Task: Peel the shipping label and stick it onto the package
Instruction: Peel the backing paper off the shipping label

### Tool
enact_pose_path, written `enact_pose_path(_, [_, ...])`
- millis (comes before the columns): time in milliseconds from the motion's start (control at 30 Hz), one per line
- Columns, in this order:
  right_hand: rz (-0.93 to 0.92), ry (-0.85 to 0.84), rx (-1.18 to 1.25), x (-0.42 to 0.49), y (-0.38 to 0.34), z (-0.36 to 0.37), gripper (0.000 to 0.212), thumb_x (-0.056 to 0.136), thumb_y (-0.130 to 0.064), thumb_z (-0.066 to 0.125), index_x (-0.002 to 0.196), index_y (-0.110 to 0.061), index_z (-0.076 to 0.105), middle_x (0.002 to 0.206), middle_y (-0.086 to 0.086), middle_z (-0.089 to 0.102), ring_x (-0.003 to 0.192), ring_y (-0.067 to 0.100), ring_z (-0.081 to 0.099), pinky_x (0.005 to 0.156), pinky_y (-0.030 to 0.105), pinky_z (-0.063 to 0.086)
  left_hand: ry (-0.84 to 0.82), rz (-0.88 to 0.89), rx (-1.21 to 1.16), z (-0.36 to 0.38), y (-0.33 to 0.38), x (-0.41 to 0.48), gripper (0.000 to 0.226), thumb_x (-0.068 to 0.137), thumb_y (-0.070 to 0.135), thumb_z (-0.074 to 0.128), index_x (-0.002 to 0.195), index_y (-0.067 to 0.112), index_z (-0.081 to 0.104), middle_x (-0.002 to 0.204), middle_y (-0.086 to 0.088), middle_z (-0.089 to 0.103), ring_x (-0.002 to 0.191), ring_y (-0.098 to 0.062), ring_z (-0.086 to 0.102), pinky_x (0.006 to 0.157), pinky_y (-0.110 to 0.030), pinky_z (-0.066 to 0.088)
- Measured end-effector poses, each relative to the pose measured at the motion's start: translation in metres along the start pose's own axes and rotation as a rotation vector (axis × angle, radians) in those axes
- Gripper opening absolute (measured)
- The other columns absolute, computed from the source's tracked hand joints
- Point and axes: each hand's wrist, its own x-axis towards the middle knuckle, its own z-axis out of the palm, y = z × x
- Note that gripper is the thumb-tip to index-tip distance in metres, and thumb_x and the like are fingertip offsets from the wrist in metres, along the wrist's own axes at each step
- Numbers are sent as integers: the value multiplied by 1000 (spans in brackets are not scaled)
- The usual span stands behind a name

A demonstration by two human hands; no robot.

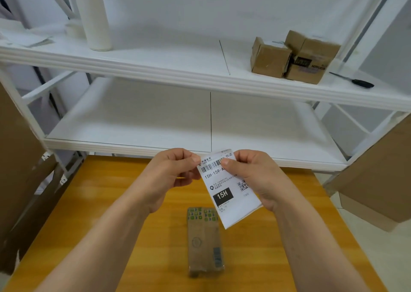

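A white shipping label point(229, 193) with a barcode, a QR code and a black "15H" block hangs tilted in the air above the table. My left hand point(171, 176) pinches its top left corner between thumb and forefinger. My right hand point(251, 176) grips its top right part, thumb over the barcode. Below the label a long narrow brown package point(204, 245) wrapped in clear tape lies flat on the yellow wooden table point(111, 202). The label's lower corner overlaps the package's far end in view but does not touch it.
A white shelf unit point(155, 73) stands right behind the table. Its upper board carries two cardboard boxes point(293, 58), a black screwdriver point(358, 82) and a white bottle point(94, 15). Flat cardboard leans at the left point(20, 158) and right point(378, 180).
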Motion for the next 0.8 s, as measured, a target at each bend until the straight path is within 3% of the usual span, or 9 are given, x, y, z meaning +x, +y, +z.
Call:
enact_pose_path(333, [21, 7, 4, 1, -3, 3, 15, 92, -20, 69, 104, -11, 67, 89, 7, 79, 78, 27, 77, 65, 39, 60, 119, 43, 32, 3, -2, -2, 22, 96, 11, 56, 77, 7, 67, 74, -7, 72, 72, -17, 63, 78, -37, 48])
enact_pose_path(433, [-93, 244, -190, 2, -2, 10, 17, 91, -24, 69, 103, -25, 58, 91, -4, 72, 80, 17, 72, 66, 36, 58, 195, 61, -3, 5, -3, -2, 23, 97, 15, 57, 78, 5, 67, 77, -8, 73, 71, -15, 62, 77, -37, 48])
enact_pose_path(500, [-240, 391, -316, 0, -4, 17, 16, 90, -26, 69, 98, -26, 55, 88, -9, 63, 77, 6, 62, 65, 28, 52, 238, 70, -25, 7, -3, -1, 23, 98, 17, 56, 83, 4, 67, 84, -10, 76, 73, -14, 67, 80, -39, 50])
enact_pose_path(633, [-351, 262, -299, -2, -9, 32, 11, 88, -26, 71, 83, -25, 62, 80, -7, 65, 71, 4, 58, 65, 23, 47, 282, 93, -100, 13, -2, -1, 20, 98, 17, 56, 82, 9, 66, 90, -16, 76, 79, -19, 72, 84, -42, 54])
enact_pose_path(800, [-361, 145, -257, 0, -8, 44, 8, 89, -27, 70, 82, -25, 67, 81, -5, 71, 75, 10, 63, 76, 36, 57, 240, 122, -215, 18, 5, -4, 18, 95, 14, 59, 80, 11, 67, 80, -10, 71, 78, -23, 66, 82, -37, 56])
